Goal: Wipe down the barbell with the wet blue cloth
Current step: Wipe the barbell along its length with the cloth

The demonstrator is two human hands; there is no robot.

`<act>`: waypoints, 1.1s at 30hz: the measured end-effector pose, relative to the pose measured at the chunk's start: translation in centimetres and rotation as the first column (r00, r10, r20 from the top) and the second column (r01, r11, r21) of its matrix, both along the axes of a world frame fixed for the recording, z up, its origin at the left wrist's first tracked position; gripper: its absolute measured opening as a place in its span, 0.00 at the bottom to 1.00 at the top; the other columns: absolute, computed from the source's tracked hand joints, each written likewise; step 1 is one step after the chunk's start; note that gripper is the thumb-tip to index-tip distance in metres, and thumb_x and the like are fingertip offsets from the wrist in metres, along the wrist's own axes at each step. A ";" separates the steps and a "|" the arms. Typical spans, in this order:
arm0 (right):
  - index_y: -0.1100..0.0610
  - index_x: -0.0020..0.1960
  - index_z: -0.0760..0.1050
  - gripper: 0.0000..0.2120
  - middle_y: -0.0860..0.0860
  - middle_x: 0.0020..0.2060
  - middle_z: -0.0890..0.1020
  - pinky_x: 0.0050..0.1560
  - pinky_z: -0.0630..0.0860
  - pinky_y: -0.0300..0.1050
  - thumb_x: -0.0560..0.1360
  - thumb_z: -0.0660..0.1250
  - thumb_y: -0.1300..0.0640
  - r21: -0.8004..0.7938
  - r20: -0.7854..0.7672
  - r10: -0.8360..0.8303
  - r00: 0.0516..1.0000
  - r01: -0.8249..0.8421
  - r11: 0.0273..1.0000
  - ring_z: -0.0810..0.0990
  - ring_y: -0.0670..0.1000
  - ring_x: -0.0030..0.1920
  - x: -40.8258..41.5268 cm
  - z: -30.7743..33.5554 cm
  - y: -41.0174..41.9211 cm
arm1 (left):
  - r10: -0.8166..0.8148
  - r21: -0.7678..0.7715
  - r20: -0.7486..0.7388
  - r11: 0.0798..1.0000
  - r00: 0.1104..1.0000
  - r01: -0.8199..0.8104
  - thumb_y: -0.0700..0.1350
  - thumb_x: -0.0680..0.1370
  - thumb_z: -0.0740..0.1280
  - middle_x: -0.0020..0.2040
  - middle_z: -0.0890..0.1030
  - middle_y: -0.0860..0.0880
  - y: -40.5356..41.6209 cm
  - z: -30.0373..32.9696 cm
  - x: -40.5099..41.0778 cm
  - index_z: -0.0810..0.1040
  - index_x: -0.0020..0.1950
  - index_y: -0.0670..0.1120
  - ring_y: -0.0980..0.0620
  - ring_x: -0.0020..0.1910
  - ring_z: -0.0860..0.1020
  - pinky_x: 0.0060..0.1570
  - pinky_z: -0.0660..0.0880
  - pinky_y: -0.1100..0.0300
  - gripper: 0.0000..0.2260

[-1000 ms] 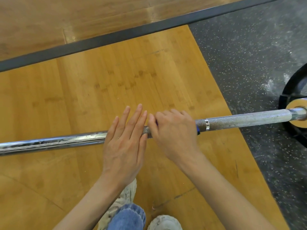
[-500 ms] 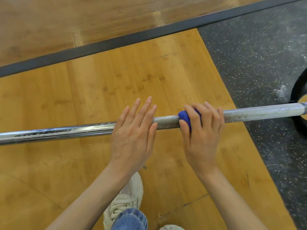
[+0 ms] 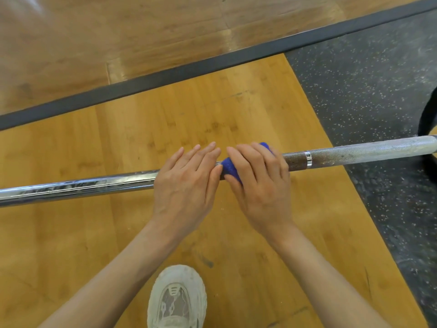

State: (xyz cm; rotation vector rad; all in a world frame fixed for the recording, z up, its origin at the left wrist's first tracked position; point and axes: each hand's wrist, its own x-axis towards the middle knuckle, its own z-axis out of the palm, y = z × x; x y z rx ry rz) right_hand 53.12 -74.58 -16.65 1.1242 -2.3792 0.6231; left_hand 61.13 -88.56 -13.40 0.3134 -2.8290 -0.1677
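A wooden platform (image 3: 212, 110) meets speckled black rubber flooring (image 3: 369, 79) toward 2 o'clock. The barbell (image 3: 94, 184) runs from 9 to 3 o'clock. The right hand (image 3: 257, 183) clutches the blue cloth (image 3: 230, 168) around it; the left hand (image 3: 186, 185) rests flat, fingers straight. No writing is legible.

The right hand (image 3: 261, 183) grips the blue cloth (image 3: 230, 169) around the barbell (image 3: 354, 153); the left hand (image 3: 185, 183) rests flat beside it.

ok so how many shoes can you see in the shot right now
1: a pale mesh shoe at the bottom edge, on the wooden floor between the two forearms. A second may be out of frame.
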 end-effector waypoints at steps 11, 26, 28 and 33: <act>0.54 0.72 0.68 0.18 0.53 0.70 0.71 0.80 0.49 0.55 0.86 0.53 0.47 -0.025 -0.069 -0.048 0.996 0.047 0.999 0.67 0.57 0.72 -4.2 -1.5 0.6 | 0.031 -0.011 -0.003 0.999 1.000 -0.031 0.48 0.86 0.52 0.54 0.86 0.53 -1.8 0.4 -3.0 0.84 0.57 0.48 0.50 0.49 0.84 0.62 0.71 0.54 0.19; 0.56 0.44 0.80 0.20 0.52 0.39 0.81 0.65 0.68 0.54 0.85 0.54 0.51 -0.010 0.073 -0.254 0.965 0.255 0.967 0.77 0.58 0.44 -7.5 2.1 -2.7 | 0.120 -0.039 0.013 0.992 0.993 -0.120 0.47 0.86 0.47 0.38 0.84 0.53 -3.2 0.5 -5.5 0.84 0.47 0.48 0.47 0.37 0.83 0.57 0.75 0.52 0.25; 0.57 0.42 0.78 0.19 0.52 0.37 0.79 0.60 0.71 0.54 0.85 0.56 0.52 0.004 0.032 -0.162 0.986 0.162 0.987 0.76 0.58 0.41 -7.3 2.0 -3.8 | 0.118 -0.040 0.017 0.992 0.993 -0.117 0.47 0.87 0.47 0.38 0.85 0.53 -3.4 0.4 -5.8 0.84 0.47 0.49 0.47 0.38 0.83 0.56 0.74 0.54 0.25; 0.55 0.50 0.81 0.22 0.50 0.44 0.82 0.65 0.67 0.54 0.87 0.51 0.49 -0.034 0.067 -0.148 0.987 0.151 0.988 0.77 0.56 0.48 -9.7 2.0 -0.8 | 0.132 -0.007 -0.016 0.991 0.991 -0.132 0.48 0.86 0.48 0.36 0.85 0.52 -3.7 0.5 -6.6 0.87 0.47 0.50 0.47 0.37 0.83 0.56 0.75 0.55 0.26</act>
